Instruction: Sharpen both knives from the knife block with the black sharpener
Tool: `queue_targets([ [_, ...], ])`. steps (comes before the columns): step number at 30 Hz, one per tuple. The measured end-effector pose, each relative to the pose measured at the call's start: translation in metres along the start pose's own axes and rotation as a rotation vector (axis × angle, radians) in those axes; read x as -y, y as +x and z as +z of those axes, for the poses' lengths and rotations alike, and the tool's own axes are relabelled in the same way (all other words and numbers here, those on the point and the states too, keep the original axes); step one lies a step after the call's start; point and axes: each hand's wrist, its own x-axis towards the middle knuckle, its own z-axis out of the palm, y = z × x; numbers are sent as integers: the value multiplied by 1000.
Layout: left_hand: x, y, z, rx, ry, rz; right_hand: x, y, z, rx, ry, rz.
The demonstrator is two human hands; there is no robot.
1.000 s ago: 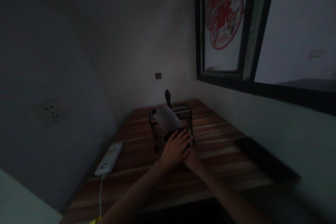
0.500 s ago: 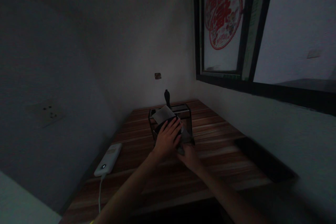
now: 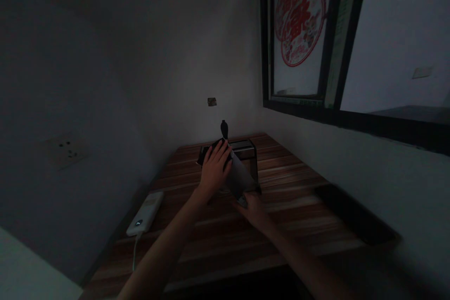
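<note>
My right hand (image 3: 253, 208) is closed round the lower end of a broad, flat grey blade (image 3: 241, 173) that looks like a cleaver. The blade slants up and to the left, and its handle is hidden in my fingers. My left hand (image 3: 215, 166) lies over the blade's upper end with a dark cloth (image 3: 218, 143) under its extended fingers, and its thumb shows at the right side. Just behind stands a black-framed rack (image 3: 256, 154), partly covered by my hands. A black handle (image 3: 224, 129) rises upright from it. Dim light blurs the fine detail.
On the striped wooden table (image 3: 281, 183), a white power bank (image 3: 145, 213) with a cable lies at left. A dark flat object (image 3: 355, 213) lies at right. Walls border the table; a wall socket (image 3: 66, 150) is at left, a dark-framed window (image 3: 298, 33) at right.
My left hand and the cloth have slid up and left along the blade, from its middle to the far end. More of the lower blade shows. My right hand has barely moved.
</note>
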Motion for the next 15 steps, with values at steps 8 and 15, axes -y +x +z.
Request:
queue_targets([
  [8,-4,0,1,-14,8,-32,2,0,-1,-14,35,-19],
  [15,-11,-6,5,-1,-12,-14,-3,2,2,3,40,-5],
])
